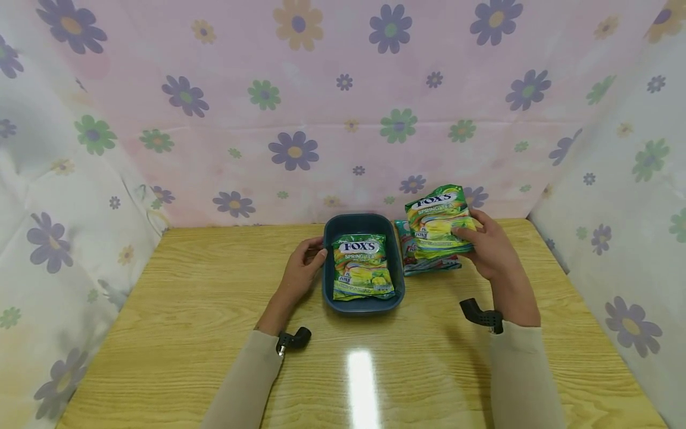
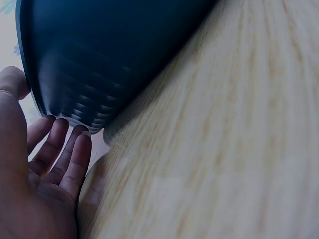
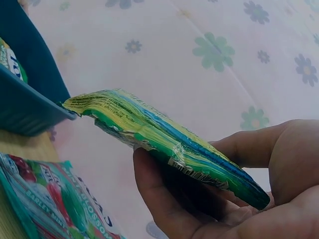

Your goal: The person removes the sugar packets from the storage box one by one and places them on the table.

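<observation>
Room to pass lies over the table (image 1: pixel 420 369) before the tub (image 1: pixel 364 308). A curtain (image 1: pixel 332 113) blocks the back, a bag (image 1: pixel 420 267) the right.

A raised green Fox's packet (image 1: pixel 435 221) tilts beside a blue tub (image 1: pixel 364 306) holding another packet (image 1: pixel 362 269).

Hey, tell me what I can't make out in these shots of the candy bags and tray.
Head view: much of the teal bag, behind the held Spring Tea bag.
Head view: the floor of the tray beneath the inner bag, which covers it.
Left wrist view: the tray's inside, behind its outer wall.
Right wrist view: most of the inner bag, behind the tray's wall and past the left edge.
</observation>
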`<state>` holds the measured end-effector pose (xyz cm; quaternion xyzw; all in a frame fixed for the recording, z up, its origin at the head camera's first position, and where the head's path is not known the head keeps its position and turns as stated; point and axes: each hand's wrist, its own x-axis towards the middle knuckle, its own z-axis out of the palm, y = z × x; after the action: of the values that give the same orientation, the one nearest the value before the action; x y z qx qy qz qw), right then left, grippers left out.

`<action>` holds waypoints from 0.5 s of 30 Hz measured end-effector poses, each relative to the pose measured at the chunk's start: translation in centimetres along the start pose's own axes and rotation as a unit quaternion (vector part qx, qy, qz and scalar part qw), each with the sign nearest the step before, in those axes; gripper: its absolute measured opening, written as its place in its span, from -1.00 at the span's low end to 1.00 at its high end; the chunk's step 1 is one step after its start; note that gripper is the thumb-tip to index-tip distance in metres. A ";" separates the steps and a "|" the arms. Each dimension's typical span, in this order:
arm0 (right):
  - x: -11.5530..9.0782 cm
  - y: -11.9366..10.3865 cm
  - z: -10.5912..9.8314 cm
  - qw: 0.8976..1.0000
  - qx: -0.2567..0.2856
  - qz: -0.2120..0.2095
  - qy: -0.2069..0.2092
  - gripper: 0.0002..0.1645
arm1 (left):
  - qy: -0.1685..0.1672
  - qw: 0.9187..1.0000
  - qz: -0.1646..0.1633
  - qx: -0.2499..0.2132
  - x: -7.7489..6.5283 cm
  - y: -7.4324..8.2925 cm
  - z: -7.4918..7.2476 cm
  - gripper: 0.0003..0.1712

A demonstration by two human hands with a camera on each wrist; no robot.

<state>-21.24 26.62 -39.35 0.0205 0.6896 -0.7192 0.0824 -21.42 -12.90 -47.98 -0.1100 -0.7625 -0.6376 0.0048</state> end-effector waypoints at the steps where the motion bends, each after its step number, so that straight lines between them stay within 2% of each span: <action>1: 0.0 0.0 -0.1 1.000 0.004 -0.002 0.002 -0.05 | 0.001 1.000 0.000 0.001 0.0 0.0 0.0 -0.47; 7: -0.1 0.2 -0.7 1.000 0.020 -0.006 0.020 -0.06 | 0.005 1.000 0.006 -0.003 0.0 -0.2 0.1 -0.48; 15: 0.2 0.7 -1.7 0.997 0.061 0.006 0.045 -0.06 | 0.014 1.000 -0.011 -0.017 0.3 -0.8 0.4 -0.49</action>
<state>-21.50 28.23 -40.12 0.0621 0.6474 -0.7577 0.0540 -21.77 -12.63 -48.82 -0.0926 -0.7524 -0.6521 0.0068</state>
